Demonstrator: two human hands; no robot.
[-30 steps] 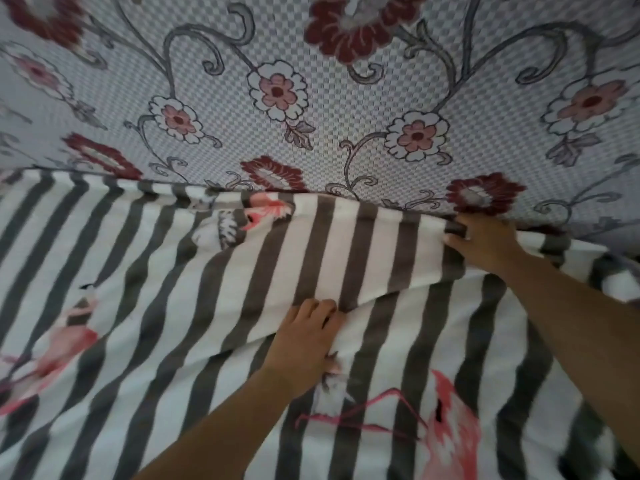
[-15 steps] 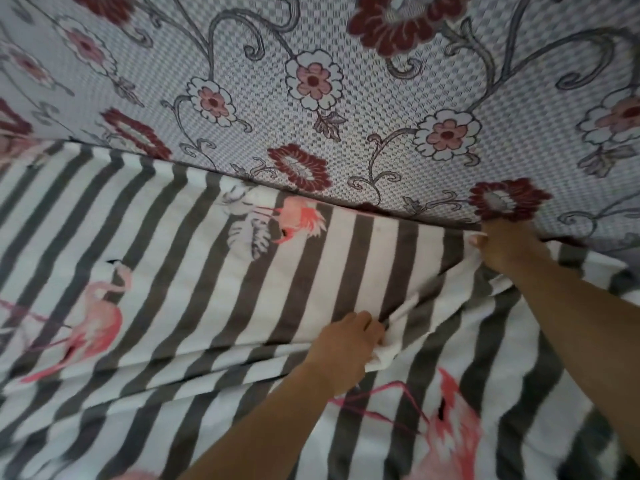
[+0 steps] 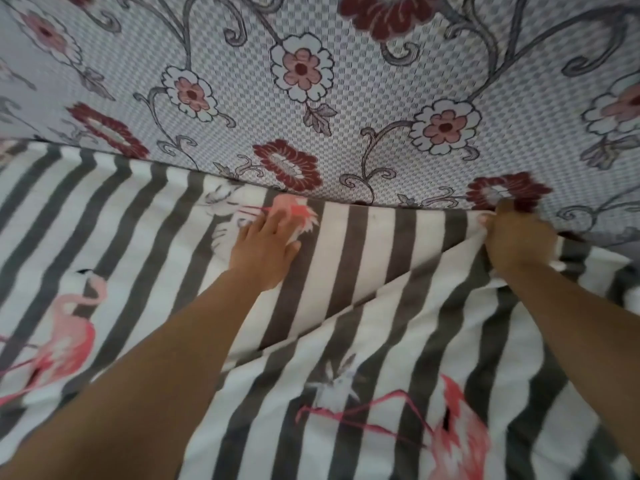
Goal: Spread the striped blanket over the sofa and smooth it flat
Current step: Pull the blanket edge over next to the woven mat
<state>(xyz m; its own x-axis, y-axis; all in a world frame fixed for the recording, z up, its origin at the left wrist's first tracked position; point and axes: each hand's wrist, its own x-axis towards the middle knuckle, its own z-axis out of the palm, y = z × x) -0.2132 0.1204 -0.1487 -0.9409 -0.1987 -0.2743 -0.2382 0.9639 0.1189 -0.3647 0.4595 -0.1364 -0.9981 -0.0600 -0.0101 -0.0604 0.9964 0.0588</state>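
Note:
The striped blanket [image 3: 363,258], grey and white with pink flamingos, covers the sofa seat up to the crease at the backrest. A diagonal fold runs across it from the right hand down toward the lower middle. My left hand [image 3: 265,245] lies flat with straight fingers on the blanket near its back edge, over a flamingo print. My right hand [image 3: 516,237] grips a bunched piece of the blanket's back edge at the crease. The sofa backrest [image 3: 346,109] wears a grey checked cover with red and white flowers.
The floral backrest fills the upper half of the view. The blanket fills the lower half, with ripples at the far right and bottom left.
My left hand let go of the fold in the middle and slid forward to the blanket's back edge. My right hand stayed gripping the edge at the crease. The view moved closer.

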